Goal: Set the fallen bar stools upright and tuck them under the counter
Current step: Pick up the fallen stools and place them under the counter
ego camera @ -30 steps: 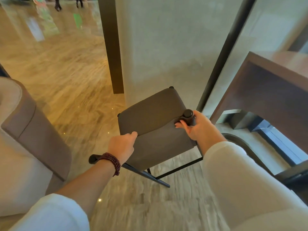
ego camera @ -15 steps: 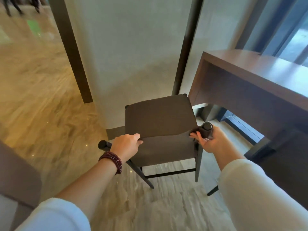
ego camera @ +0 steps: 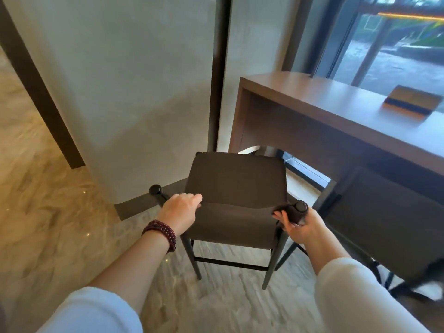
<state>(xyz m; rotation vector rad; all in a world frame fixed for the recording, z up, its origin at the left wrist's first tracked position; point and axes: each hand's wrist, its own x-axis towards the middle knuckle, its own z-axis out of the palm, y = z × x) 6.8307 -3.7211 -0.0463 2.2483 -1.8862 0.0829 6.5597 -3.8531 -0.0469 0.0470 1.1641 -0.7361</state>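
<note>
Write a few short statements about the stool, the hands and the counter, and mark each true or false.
1. The stool is upright. True.
2. Only the left hand holds the stool. False: the right hand grips the other end of the backrest too.
3. The stool is tucked under the counter. False: it stands out on the floor, by the counter's end.
4. A beaded bracelet is on the left wrist. True.
</note>
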